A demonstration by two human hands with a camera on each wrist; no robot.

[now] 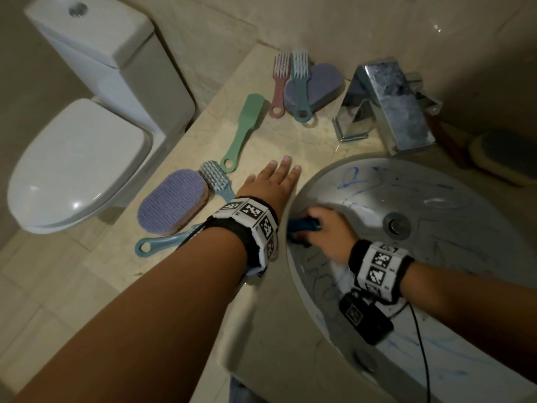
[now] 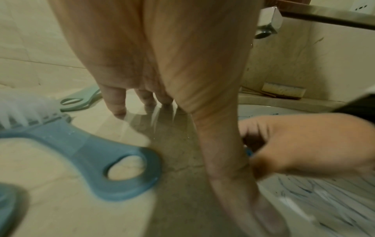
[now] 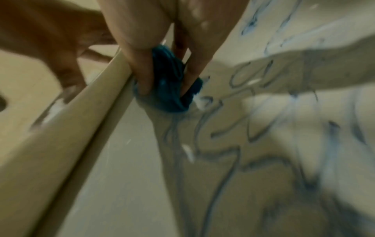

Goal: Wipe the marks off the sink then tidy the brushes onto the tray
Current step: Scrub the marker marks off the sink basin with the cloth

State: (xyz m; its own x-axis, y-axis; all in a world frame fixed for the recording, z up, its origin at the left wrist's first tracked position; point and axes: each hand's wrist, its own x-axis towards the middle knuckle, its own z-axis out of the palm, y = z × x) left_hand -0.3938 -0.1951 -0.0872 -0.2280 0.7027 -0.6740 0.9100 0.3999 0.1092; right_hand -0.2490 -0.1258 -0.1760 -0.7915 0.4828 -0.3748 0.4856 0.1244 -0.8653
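The right hand point(image 1: 328, 228) grips a blue cloth point(image 1: 302, 226) against the sink point(image 1: 436, 257) wall, just inside its left rim; unwiped marks point(image 1: 353, 177) spread from there toward the drain point(image 1: 396, 225). The left hand point(image 1: 271, 181) rests flat, fingers straight, outside that rim, nearer the brushes point(image 1: 216, 178).

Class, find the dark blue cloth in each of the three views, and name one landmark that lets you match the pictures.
Head: the blue cloth sits centre, under the right hand by the sink's left rim.
Left wrist: only a blue sliver at centre right.
Right wrist: upper centre, pinched between fingers.
Shared landmark: the sink with its blue scribbles.
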